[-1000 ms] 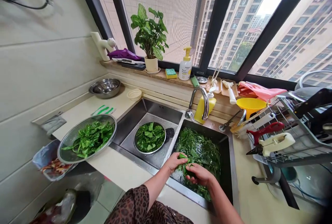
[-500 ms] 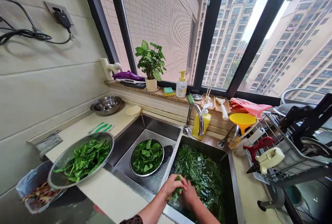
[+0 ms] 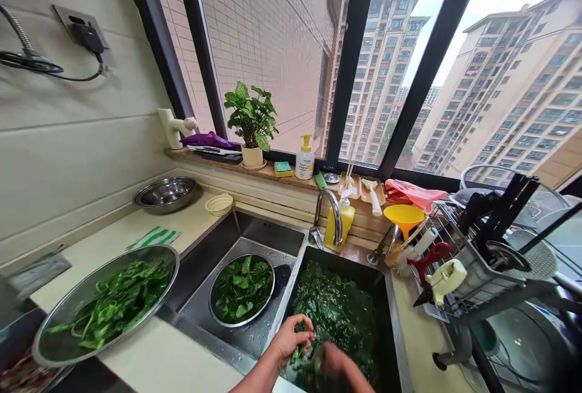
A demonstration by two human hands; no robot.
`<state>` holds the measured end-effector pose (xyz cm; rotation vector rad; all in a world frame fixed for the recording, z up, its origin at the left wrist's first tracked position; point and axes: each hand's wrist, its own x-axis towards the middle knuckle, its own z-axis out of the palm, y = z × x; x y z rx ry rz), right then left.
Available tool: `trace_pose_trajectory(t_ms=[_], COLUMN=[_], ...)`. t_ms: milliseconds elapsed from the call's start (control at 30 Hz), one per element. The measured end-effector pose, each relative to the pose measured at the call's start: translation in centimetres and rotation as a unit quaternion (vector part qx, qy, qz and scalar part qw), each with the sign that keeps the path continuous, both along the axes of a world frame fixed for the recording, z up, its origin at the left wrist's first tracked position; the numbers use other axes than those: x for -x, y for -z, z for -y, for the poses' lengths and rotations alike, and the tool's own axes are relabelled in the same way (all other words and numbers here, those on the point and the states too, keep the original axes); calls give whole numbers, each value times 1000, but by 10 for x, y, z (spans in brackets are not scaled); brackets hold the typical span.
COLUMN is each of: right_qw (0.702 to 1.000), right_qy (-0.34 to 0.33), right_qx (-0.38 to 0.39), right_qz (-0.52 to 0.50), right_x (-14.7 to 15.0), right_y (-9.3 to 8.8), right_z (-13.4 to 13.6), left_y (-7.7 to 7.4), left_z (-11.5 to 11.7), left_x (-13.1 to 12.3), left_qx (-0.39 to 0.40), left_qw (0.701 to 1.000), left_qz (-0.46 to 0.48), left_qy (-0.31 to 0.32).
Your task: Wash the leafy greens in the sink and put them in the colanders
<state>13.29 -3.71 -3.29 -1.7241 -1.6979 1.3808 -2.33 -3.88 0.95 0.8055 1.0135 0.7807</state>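
Note:
Over the near edge of the right sink basin, my left hand has its fingers curled round some leafy greens, which hang below the palm. My right hand is just to the right of it, low over the water and smeared by motion, so its fingers and anything in them cannot be made out. More leafy greens float in the water that fills this basin. In the left basin stands a round metal bowl with greens in it.
A mesh colander of greens sits on the left counter, near a steel bowl. The faucet rises behind the basins beside a yellow soap bottle. To the right is a loaded dish rack.
My left hand has loosened and turned more upward, with the greens lower in it. My right hand has shifted slightly and blurred. The whole view has swung to the right.

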Motion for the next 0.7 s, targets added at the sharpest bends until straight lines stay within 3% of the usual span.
trace_pose_trajectory(t_ms=[67,100,167,233,333,433,567,700], right_qw=[997,983,930,888,870,864,868,875], right_qy=[9,36,106,140,149,157,151,178], right_qx=[22,42,77,115,150,129,112,110], right_qz=[-76,-175,-343,-422,-446,-462,-460,-437], right_x=[-1,-4,-10,-15,-14,-3,4,-11], right_y=[-12,-19,-34,-45,-54,-57,-59,-56], right_z=[0,-1,-3,-4,-1,4,5,1], left_y=[2,3,3,0,-8,-12,-7,-3], left_z=[-2,-3,-4,-5,-6,-4,-3,-2], left_x=[-1,-2,-2,-2,0,3,5,5], left_qx=[1,-1,-8,-18,-32,-51,-68,-22], left_qw=[1000,999,999,998,999,998,997,999], left_qz=[-18,-26,-40,-46,-32,-25,-36,-15], left_qy=[-12,-19,-36,-43,-26,-8,-2,20])
